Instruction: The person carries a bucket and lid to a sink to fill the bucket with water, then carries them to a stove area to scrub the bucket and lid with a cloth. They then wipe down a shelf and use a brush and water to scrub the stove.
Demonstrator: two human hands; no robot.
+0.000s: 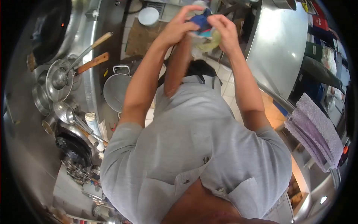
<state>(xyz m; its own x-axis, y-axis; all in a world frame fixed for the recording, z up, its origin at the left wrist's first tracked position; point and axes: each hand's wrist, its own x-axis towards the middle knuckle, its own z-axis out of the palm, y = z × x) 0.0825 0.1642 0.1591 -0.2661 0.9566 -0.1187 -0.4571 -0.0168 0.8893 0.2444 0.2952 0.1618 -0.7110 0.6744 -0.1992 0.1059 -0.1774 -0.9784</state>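
Note:
My left hand [177,28] is closed on one side of a dark blue thing [201,21], index finger and thumb stretched along it. On the other side, the fingers of my right hand [225,31] pinch its edge. Light blue and white show just under the dark blue, and a pale yellow-green, see-through piece [210,43] hangs below, by my right hand. Motion smears all of this, so its kind cannot be told. Below my left hand runs a blurred brown limb-like shape [177,69]; whose it is cannot be made out.
Left, a steel counter holds a strainer [59,80], a slotted ladle [64,112] and a black wok [50,30]. A two-handled pan [117,91] sits lower. Right are a steel worktop [278,48] and a purple towel [315,130] on a rail. A white round container [148,16] stands ahead.

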